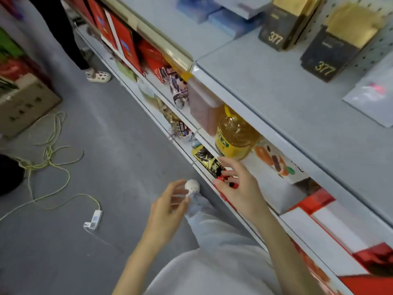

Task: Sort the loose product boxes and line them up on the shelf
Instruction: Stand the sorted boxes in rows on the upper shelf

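Observation:
My right hand [238,186] reaches to the front edge of a lower shelf [274,194], its fingers loosely spread over a small red and black package [228,180] next to a yellow and black snack bag [205,159]; whether it grips anything I cannot tell. My left hand [170,207] hovers over the floor with relaxed fingers and holds nothing. On the grey top shelf [265,81] stand two dark boxes with gold lids marked 377 [282,28] [336,52]. A white box with fruit pictures [278,165] lies on the lower shelf.
A yellow oil bottle [234,137] stands on the lower shelf. Red boxes [119,33] line the shelf further left. Blue boxes [231,20] lie on top. A green cord and power strip [93,220] lie on the floor. Another person's leg [70,37] stands in the aisle, cartons [23,103] at left.

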Available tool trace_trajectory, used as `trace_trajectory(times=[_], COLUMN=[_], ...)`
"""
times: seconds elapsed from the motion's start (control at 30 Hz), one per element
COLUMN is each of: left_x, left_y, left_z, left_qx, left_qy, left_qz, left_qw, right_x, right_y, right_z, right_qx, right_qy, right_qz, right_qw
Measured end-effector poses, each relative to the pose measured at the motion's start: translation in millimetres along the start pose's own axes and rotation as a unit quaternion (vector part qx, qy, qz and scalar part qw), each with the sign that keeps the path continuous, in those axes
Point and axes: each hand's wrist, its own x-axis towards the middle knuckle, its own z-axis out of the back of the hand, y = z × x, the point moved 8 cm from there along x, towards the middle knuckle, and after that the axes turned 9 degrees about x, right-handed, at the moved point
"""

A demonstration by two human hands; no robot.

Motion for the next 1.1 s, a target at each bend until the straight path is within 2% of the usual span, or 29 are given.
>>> trace_trajectory(times=[0.23,0.37,0.47,0.6,0.73,0.93,1.1], left_x=[196.4,290.4,349.8,435.9,530.8,674.2,769.1], left_y=[-18.1,-46.9,-56.5,-73.1,-96.5,-134.6,-176.2], left_z=[131.3,194.9,212.3,208.5,219.2,276.7,287.2], left_qx=[0.025,0.035,0.014,-0.003,0.026,0.071,0.076], left_qy=[-0.097,-0.112,-0.109,-0.055,-0.007,0.015,0.039], left_qz=[-0.026,-0.058,-0.071,-0.108,-0.176,-0.239,-0.276], left_qw=[0.995,0.991,0.991,0.993,0.984,0.968,0.957], right_x=[190.9,277.0,332.1,401.5,467.2,560.3,623.8], right_y=[67.0,113.0,128.6,134.9,140.0,168.2,201.0], right_z=[-46.5,-52.0,-48.9,-40.2,-36.4,-25.2,6.2], right_qx=[0.012,0.032,0.039,0.045,0.058,0.131,0.106], right_qy=[0.004,-0.009,-0.034,-0.109,-0.200,-0.369,-0.454], right_qz=[0.048,0.052,0.040,0.021,0.003,-0.010,-0.022], right_qw=[0.999,0.998,0.998,0.993,0.978,0.920,0.885])
